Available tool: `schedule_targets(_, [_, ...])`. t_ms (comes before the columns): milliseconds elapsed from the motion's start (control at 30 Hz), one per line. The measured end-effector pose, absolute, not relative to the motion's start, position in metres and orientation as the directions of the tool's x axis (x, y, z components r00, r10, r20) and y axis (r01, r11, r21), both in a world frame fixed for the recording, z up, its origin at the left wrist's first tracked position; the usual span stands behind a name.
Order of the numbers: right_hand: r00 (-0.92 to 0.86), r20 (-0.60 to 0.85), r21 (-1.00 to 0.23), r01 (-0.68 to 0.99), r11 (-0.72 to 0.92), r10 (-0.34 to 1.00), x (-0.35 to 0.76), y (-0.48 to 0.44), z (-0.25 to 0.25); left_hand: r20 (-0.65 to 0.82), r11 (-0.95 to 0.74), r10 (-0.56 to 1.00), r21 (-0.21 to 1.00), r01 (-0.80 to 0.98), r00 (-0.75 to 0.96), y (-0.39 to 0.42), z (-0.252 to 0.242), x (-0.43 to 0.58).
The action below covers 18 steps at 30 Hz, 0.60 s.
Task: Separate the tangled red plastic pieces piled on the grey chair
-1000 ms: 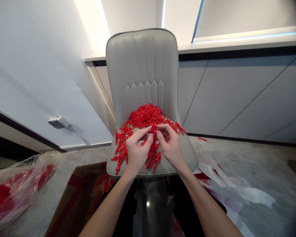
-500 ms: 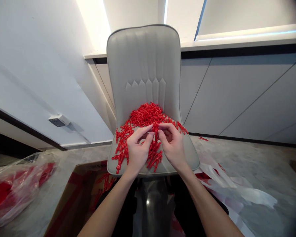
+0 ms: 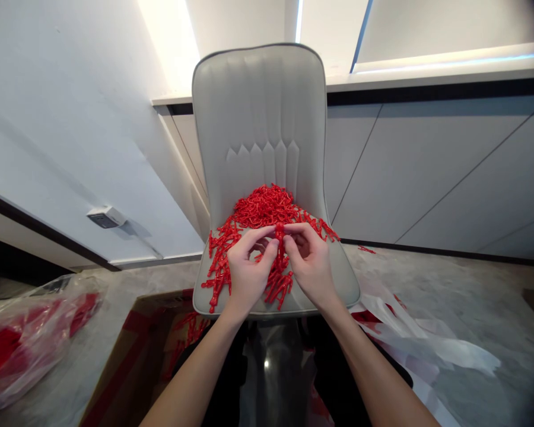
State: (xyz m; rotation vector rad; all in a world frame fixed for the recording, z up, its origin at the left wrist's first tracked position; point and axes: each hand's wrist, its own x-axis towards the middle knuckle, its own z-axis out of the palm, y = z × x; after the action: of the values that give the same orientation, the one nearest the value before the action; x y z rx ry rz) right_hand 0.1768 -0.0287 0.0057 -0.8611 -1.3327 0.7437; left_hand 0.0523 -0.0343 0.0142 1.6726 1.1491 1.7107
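Between my two hands, over the seat of a grey chair [image 3: 260, 118], is a small red plastic figure [image 3: 280, 234], held roughly upright. My left hand [image 3: 252, 264] pinches its left side with thumb and forefinger. On the other side, my right hand [image 3: 309, 258] grips it with thumb and fingers. A heap of small red plastic pieces [image 3: 264, 204] lies behind my hands against the backrest. More red figures [image 3: 220, 273] are spread on the seat's left, and others [image 3: 281, 289] lie below the held one. My fingers hide part of it.
A cardboard box [image 3: 129, 356] with red figures inside stands on the floor at the lower left. Farther left lies a clear plastic bag [image 3: 40, 338] with red contents. White plastic sheeting [image 3: 427, 338] lies on the right. Cabinets [image 3: 436, 172] stand behind the chair.
The red figure has shifted slightly between my fingertips and shows more of its front. Both hands stay almost in place; the piles on the seat look the same.
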Motion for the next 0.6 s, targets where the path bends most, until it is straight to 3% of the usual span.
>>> schedule_targets(600, [0.094,0.513,-0.858,0.044,0.512,0.853,0.1753,-0.0309,0.0057,0.550,-0.512,0.816,0.831,0.217,-0.180,-0.0328,0.0137,0.0494])
